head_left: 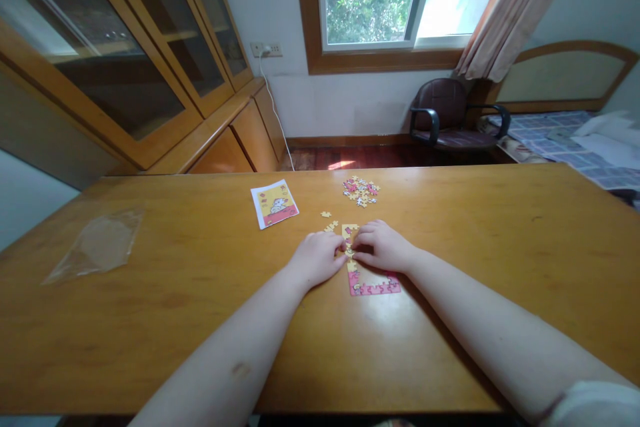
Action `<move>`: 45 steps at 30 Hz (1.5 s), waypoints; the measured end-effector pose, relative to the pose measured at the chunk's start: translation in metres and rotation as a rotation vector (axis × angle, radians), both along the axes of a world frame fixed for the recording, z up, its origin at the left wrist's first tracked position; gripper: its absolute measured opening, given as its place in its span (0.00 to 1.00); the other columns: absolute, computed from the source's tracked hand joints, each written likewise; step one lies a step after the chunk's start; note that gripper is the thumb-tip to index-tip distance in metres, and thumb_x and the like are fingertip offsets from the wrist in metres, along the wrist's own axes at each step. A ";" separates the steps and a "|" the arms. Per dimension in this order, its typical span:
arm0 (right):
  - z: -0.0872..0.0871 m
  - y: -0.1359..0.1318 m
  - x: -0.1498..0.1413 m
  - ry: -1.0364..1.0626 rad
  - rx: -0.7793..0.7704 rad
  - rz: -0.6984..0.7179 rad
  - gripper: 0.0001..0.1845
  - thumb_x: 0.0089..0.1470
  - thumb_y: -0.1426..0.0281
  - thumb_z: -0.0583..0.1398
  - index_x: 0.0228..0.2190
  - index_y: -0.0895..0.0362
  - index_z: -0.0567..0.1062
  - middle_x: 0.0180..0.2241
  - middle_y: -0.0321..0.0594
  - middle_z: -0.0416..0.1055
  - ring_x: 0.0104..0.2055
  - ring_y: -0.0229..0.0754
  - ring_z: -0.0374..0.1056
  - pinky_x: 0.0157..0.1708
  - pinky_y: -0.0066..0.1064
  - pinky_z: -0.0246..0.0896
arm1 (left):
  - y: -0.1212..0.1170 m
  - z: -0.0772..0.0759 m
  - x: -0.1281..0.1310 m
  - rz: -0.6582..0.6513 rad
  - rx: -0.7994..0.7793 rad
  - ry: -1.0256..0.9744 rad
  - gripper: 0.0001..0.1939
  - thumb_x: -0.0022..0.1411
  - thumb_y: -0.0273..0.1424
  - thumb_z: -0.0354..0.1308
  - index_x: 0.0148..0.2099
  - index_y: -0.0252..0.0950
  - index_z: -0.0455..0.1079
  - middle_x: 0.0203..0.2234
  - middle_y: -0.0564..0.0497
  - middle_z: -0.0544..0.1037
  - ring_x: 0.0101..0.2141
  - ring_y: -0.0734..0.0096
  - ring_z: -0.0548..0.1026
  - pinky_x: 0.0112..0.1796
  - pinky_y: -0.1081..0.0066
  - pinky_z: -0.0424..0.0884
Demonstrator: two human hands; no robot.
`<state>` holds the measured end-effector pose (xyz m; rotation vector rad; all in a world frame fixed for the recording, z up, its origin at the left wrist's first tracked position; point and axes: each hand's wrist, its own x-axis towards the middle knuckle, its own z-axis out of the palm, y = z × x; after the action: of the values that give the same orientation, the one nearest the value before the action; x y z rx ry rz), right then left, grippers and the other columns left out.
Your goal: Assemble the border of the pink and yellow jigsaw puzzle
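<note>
A partly joined jigsaw (pixel 373 285) of yellow and pink pieces lies on the wooden table (pixel 200 320), forming an L of a left edge and a bottom edge. My left hand (pixel 317 257) rests beside its left edge, fingers curled and pressing on a piece there. My right hand (pixel 383 245) lies over the frame's upper part, fingertips pinched against the same spot. The two hands meet at the yellow edge strip (pixel 349 232). A few loose yellow pieces (pixel 327 215) sit just beyond my left hand.
A heap of loose pieces (pixel 361 191) lies farther back. A reference picture card (pixel 274 203) is to its left. A clear plastic bag (pixel 97 243) lies at the table's left. Wooden cabinets (pixel 150 67), a dark chair (pixel 450 117), a bed (pixel 575 140) and a window stand behind.
</note>
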<state>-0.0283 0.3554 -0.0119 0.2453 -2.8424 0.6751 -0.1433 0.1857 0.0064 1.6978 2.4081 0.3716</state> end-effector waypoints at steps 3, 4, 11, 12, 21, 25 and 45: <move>0.000 0.000 0.000 0.000 0.003 -0.008 0.06 0.52 0.66 0.62 0.32 0.56 0.76 0.33 0.40 0.74 0.38 0.42 0.68 0.42 0.34 0.55 | 0.001 0.002 0.002 0.016 -0.014 -0.028 0.06 0.58 0.34 0.55 0.35 0.40 0.72 0.31 0.51 0.77 0.33 0.66 0.74 0.36 0.70 0.67; 0.000 0.000 0.000 0.000 0.004 -0.008 0.06 0.52 0.66 0.62 0.32 0.56 0.76 0.33 0.40 0.74 0.38 0.42 0.68 0.42 0.34 0.55 | 0.001 0.003 0.002 0.019 -0.013 -0.036 0.06 0.58 0.33 0.55 0.36 0.40 0.72 0.30 0.51 0.77 0.33 0.66 0.74 0.36 0.70 0.67; -0.001 -0.002 -0.002 -0.002 -0.002 -0.007 0.06 0.53 0.66 0.62 0.31 0.56 0.76 0.32 0.40 0.74 0.37 0.41 0.68 0.41 0.34 0.55 | 0.001 0.003 0.002 0.064 -0.035 -0.129 0.05 0.57 0.29 0.54 0.35 0.40 0.72 0.29 0.53 0.77 0.32 0.67 0.75 0.36 0.70 0.68; -0.001 -0.002 -0.002 -0.004 -0.002 -0.010 0.06 0.53 0.66 0.62 0.31 0.56 0.76 0.32 0.40 0.74 0.37 0.41 0.68 0.42 0.34 0.55 | 0.001 0.003 0.002 0.070 -0.037 -0.135 0.06 0.57 0.29 0.54 0.35 0.40 0.72 0.29 0.52 0.77 0.32 0.67 0.75 0.36 0.70 0.68; 0.001 -0.008 -0.002 -0.036 0.029 -0.040 0.05 0.52 0.67 0.62 0.29 0.56 0.74 0.31 0.39 0.73 0.36 0.41 0.67 0.40 0.34 0.53 | 0.002 0.003 0.003 0.082 -0.060 -0.120 0.05 0.57 0.32 0.55 0.36 0.40 0.71 0.30 0.51 0.77 0.33 0.65 0.75 0.35 0.69 0.68; 0.000 -0.008 -0.002 -0.025 0.028 -0.034 0.06 0.53 0.66 0.62 0.29 0.56 0.74 0.31 0.39 0.73 0.37 0.41 0.67 0.39 0.34 0.53 | 0.003 0.001 0.002 0.112 -0.096 -0.137 0.06 0.56 0.31 0.55 0.37 0.40 0.71 0.30 0.51 0.77 0.33 0.66 0.75 0.36 0.70 0.68; -0.003 -0.007 -0.002 0.016 0.043 -0.040 0.07 0.54 0.65 0.61 0.31 0.56 0.74 0.32 0.39 0.73 0.37 0.41 0.66 0.41 0.34 0.53 | 0.003 -0.006 -0.002 0.111 -0.081 -0.114 0.07 0.56 0.31 0.54 0.38 0.40 0.71 0.33 0.50 0.78 0.36 0.62 0.76 0.38 0.66 0.69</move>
<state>-0.0302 0.3481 -0.0148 0.1994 -2.8407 0.6026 -0.1450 0.1884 0.0007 1.4733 2.4057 0.3704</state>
